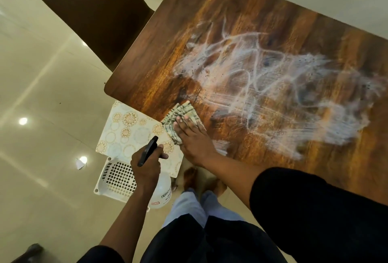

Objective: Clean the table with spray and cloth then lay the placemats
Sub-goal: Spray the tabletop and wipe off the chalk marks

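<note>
A brown wooden table (210,21) carries a wide patch of white smeared spray streaks (273,94) across its middle. My right hand (193,136) presses flat on a checked cloth (180,117) at the table's near left edge. My left hand (147,166) hangs off the table's side, closed round the black trigger head of a clear spray bottle (161,193). White placemats with gold circle patterns (130,130) lie on a white perforated stool below the table's corner.
The white plastic stool (115,178) stands on the glossy cream tiled floor beside my feet. A dark brown chair (94,10) is pushed against the table's far left side. A small scrap of paper (79,164) lies on the floor.
</note>
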{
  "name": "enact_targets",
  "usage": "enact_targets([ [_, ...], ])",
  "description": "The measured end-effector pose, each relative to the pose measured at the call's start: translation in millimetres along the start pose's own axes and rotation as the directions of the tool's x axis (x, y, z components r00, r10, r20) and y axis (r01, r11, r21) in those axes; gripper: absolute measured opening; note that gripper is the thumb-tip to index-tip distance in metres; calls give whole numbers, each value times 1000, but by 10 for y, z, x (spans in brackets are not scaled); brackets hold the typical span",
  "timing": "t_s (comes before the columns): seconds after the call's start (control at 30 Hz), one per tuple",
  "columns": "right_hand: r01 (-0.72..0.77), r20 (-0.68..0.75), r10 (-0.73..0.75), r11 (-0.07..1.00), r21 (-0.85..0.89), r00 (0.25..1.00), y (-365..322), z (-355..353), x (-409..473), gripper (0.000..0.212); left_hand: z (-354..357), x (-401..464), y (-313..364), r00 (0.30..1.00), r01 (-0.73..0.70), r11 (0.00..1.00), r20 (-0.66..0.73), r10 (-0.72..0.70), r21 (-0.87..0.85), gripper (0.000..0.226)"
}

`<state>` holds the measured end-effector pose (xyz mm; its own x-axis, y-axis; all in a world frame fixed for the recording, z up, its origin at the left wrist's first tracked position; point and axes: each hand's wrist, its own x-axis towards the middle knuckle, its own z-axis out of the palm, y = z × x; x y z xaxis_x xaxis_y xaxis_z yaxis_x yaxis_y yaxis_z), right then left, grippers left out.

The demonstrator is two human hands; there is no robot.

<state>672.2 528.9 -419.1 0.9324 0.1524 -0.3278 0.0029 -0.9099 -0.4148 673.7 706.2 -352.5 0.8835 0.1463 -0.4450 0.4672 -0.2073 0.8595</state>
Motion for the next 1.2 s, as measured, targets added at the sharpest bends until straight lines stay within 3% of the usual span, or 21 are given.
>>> enact_targets([
  [0.17,85,117,-76,994,-69,990,-323,-286,583,66,-113,174,62,1000,-20,1000,-12,20,20,49],
  [0.3,88,98,-82,994,-57,992,-332,-290,563,67,-114,347,121,1000,-28,998,1,28,58,23],
  [0.5,113,50,-108,987,-113,993,180,0,-228,67,73,430,102,979,-53,991,203,27,126,25],
  [0.7,-231,-70,223,964,-131,972,673,162,-1391,72,411,402,112,864,-136,980,501,45,147,31],
  [0.8,-459,-101,452,887,-56,886,773,240,-1850,72,563,352,69,796,-180,971,603,49,159,41],
  [0.9,-641,-116,640,767,34,759,789,303,-2073,72,675,321,47,779,-195,960,627,26,203,40],
  [1.07,-714,-150,722,692,112,676,599,359,-1880,76,683,360,25,765,-250,940,642,46,231,38],
  [1.2,-637,-119,646,763,112,754,375,425,-1587,78,588,343,62,783,-228,948,621,42,224,31],
])
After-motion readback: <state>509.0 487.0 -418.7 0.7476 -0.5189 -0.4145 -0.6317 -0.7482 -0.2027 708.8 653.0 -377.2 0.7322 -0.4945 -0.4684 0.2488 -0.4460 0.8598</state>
